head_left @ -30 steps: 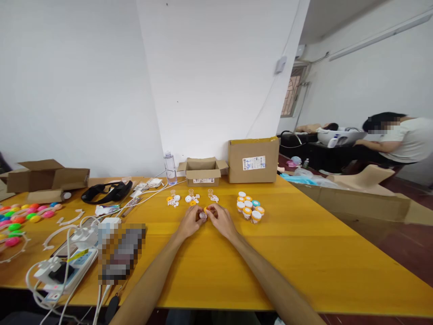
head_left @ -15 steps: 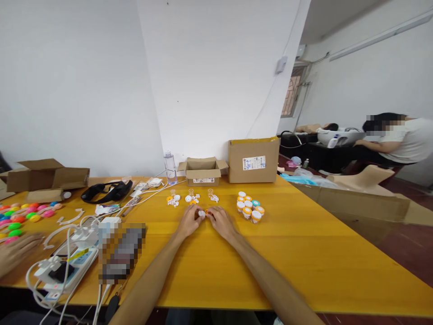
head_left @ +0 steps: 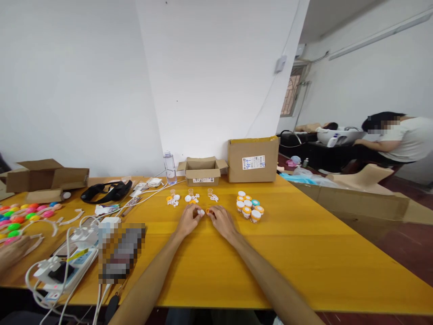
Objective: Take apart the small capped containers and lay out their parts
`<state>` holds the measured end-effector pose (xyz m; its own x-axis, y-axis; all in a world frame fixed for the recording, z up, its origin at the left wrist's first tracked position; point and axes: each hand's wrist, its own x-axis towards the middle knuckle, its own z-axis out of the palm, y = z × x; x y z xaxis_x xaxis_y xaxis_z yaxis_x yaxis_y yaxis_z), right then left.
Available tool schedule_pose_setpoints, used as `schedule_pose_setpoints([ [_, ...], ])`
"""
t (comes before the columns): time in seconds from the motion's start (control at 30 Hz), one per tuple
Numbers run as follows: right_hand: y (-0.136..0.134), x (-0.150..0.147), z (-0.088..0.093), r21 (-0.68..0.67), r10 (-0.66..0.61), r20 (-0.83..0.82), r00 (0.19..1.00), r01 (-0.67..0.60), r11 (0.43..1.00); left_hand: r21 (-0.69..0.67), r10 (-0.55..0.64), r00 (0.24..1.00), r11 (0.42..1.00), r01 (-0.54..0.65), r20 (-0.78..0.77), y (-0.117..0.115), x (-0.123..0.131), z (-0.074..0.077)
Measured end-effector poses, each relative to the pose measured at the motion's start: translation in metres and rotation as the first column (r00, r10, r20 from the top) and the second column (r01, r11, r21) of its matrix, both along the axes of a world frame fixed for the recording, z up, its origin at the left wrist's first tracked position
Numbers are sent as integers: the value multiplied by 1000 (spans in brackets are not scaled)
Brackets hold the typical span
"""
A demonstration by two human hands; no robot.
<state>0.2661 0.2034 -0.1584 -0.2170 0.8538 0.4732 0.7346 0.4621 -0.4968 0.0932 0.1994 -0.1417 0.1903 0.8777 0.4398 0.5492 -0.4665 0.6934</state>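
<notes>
Both my hands are close together over the middle of the table. My left hand [head_left: 188, 221] pinches a small white piece [head_left: 202, 212], partly hidden by the fingers. Between the fingertips of my right hand [head_left: 221, 221] is a small orange ring [head_left: 208, 211], a short gap from the white piece. Beyond the hands stand small clear cups [head_left: 210, 192], with white spotted pieces [head_left: 214, 198], white caps [head_left: 188, 198] and orange rings [head_left: 193, 201] beside them. To the right of my right hand is a cluster of small jars [head_left: 255, 216] with white, orange and teal tops.
At the back stand an open carton [head_left: 203, 173], a closed cardboard box [head_left: 253, 162] and a clear bottle [head_left: 170, 169]. Power strips [head_left: 81, 259] with cables lie on the left. Another person's hand [head_left: 15, 253] is by colourful plastic pieces [head_left: 15, 225]. A person [head_left: 406, 140] sits far right.
The white piece and the orange ring are slightly farther apart, and the ring shows more. The other person's hand at the left has drawn back left, with a white curved strip beside it.
</notes>
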Motion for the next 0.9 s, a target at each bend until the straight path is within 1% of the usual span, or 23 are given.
schedule_pose_setpoints([
  [0.27, 6, 1, -5, 60, -109, 51, 993, 106, 993, 24, -39, 996, 999, 42, -85, -1, 1, -1],
  [0.43, 16, 4, -9, 73, -195, 99, 976, 188, 979, 1, -47, 992, 999, 47, -114, -2, 1, 0],
  [0.6, 27, 8, -15, 66, -215, 78, 973, 210, 975, -4, -59, 994, 998, 59, -97, -2, 1, -1],
  [0.73, 25, 10, -12, 118, -170, 50, 984, 164, 979, -13, -48, 994, 999, 47, -99, 0, 0, -3],
  [0.8, 20, 8, -8, 137, -98, 24, 995, 94, 986, -12, -37, 994, 999, 36, -100, 0, 0, -4],
  [0.9, 11, 4, -3, 140, 57, -2, 998, -56, 989, -6, -41, 991, 999, 40, -126, 0, 0, -4],
])
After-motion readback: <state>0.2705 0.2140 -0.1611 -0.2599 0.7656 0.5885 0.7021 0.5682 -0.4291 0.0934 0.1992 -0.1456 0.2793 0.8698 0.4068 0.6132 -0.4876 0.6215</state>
